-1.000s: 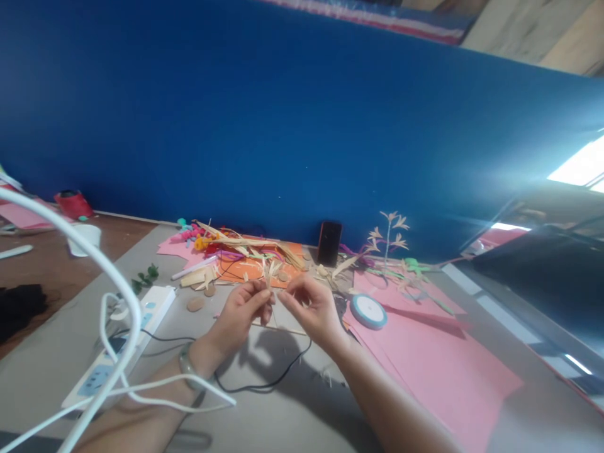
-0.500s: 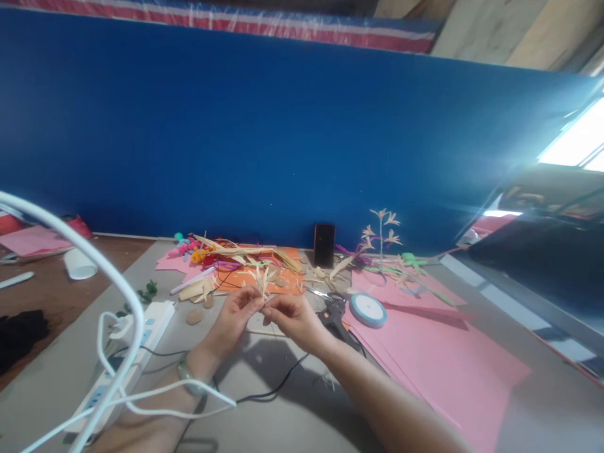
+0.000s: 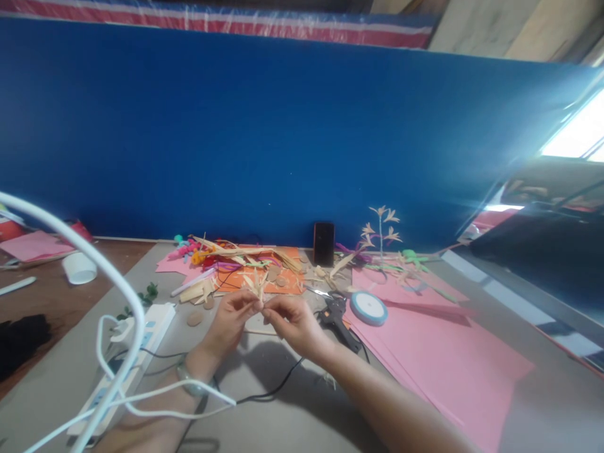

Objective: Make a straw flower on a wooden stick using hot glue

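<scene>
My left hand [image 3: 229, 321] and my right hand [image 3: 292, 321] meet over the grey table [image 3: 264, 402], fingertips pinched together. Between them they hold a small straw flower [image 3: 257, 283] with pale pointed petals that stick up above the fingers. A thin wooden stick [image 3: 264, 332] lies on the table just under the hands. A black glue gun [image 3: 337, 314] lies right of my right hand, its black cord running back under my wrists.
Pink paper sheets [image 3: 425, 358] cover the right side, with a light blue ribbon roll [image 3: 369, 307]. Behind lie an orange sheet with straw scraps [image 3: 245, 264], a black phone [image 3: 323, 243], a straw sprig [image 3: 381, 233]. A white power strip [image 3: 136, 333] and cables lie left.
My hands have come closer together and slid slightly left; my right fingers now pinch the flower's base. The view has tilted, which uncovers the glue gun.
</scene>
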Motion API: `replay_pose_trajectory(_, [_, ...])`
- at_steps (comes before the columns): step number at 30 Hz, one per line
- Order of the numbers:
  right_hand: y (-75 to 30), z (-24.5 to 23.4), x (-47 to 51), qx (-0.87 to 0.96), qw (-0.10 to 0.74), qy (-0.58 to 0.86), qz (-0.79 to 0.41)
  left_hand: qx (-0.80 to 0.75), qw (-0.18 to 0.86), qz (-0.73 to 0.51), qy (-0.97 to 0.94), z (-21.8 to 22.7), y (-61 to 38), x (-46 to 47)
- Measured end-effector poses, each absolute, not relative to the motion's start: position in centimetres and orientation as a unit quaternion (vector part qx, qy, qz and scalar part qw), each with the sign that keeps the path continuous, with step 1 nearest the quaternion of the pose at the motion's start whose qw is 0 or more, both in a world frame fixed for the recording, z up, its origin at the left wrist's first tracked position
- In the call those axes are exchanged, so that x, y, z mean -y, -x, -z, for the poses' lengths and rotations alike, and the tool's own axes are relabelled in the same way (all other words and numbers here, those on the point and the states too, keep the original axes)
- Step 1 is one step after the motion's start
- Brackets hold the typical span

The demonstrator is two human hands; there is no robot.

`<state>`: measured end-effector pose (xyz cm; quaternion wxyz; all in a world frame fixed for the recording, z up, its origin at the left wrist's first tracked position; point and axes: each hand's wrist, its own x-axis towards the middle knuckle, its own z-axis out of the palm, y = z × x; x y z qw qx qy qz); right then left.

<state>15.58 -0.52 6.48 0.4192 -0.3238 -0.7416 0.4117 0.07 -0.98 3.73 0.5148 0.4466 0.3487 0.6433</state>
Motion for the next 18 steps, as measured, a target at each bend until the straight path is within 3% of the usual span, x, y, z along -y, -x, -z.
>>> replay_pose_trajectory(18, [-15.82,-6.58,0.67,0.784,0.429,0.297,-0.337,-0.32,0.536,-0.626,-0.466,-4.29,0.08,1.39])
